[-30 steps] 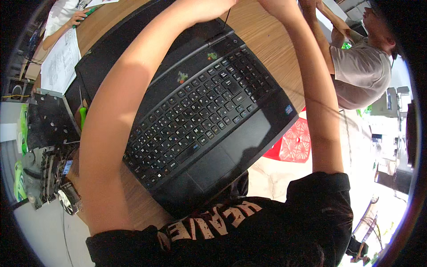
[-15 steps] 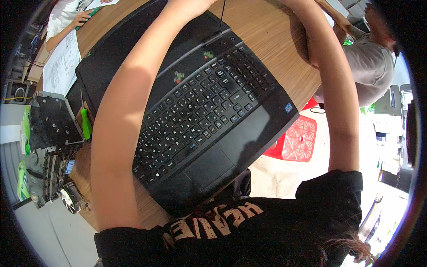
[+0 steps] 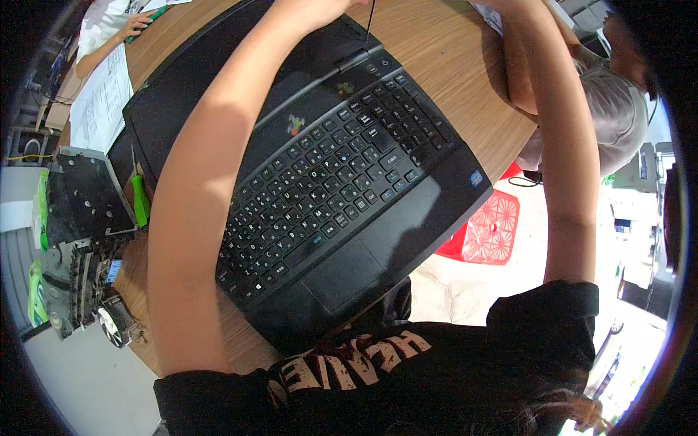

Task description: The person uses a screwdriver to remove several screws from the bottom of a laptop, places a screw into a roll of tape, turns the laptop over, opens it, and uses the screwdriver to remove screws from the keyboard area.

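A black laptop (image 3: 378, 240) lies opened out on the wooden table, its keyboard facing up and its screen part spread flat toward the far left. My left forearm crosses over it, and my left hand (image 3: 316, 10) is at the top edge, its fingers mostly cut off. Beside that hand a thin dark rod (image 3: 370, 23) stands almost upright, its lower end at the laptop's hinge corner. What holds the rod is out of the picture. My right arm reaches up the right side; only the base of my right hand (image 3: 505, 4) shows, its fingers hidden.
A green-handled screwdriver (image 3: 139, 200), a dark metal-framed part (image 3: 83, 192) and a small fan (image 3: 110, 325) lie left. Printed sheets (image 3: 102, 109) are farther back. Another person's hand (image 3: 136, 26) holds something green. A person in grey (image 3: 618, 109) sits right, near a red stool (image 3: 492, 229).
My right arm has shifted a little to the right. The rod and the laptop's hinge corner also appear slightly farther right. My left arm has hardly moved.
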`<state>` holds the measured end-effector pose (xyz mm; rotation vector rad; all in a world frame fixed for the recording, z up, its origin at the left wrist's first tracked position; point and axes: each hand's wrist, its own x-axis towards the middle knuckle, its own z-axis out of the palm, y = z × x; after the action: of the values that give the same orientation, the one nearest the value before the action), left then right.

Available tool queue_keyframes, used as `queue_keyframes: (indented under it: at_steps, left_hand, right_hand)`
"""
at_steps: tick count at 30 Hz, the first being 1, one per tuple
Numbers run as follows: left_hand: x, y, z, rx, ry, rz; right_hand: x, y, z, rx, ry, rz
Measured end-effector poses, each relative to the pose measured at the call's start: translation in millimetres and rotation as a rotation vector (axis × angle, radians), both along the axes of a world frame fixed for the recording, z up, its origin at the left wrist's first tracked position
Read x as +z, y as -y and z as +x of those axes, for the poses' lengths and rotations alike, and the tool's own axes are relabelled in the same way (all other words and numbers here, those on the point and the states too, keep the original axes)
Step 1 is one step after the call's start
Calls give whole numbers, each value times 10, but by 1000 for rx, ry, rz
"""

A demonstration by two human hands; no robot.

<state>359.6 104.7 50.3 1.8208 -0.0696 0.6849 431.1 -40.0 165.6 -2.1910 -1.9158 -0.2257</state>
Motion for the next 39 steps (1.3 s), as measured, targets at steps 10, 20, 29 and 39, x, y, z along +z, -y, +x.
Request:
queue_keyframes:
  at_steps: [10, 20, 29, 39]
  left_hand:
    - [-1, 131, -17, -46, -74, -65]
    - [132, 276, -46, 317, -229, 305]
    - [-68, 161, 37, 235, -92, 277]
    - [-137, 151, 36, 154, -81, 315]
  right_hand:
    - [-257, -49, 317, 447, -64, 284]
    - [-208, 15, 279, 155, -25, 220]
    - [-320, 27, 248, 167, -134, 372]
    - [-330, 35, 458, 437, -227, 258]
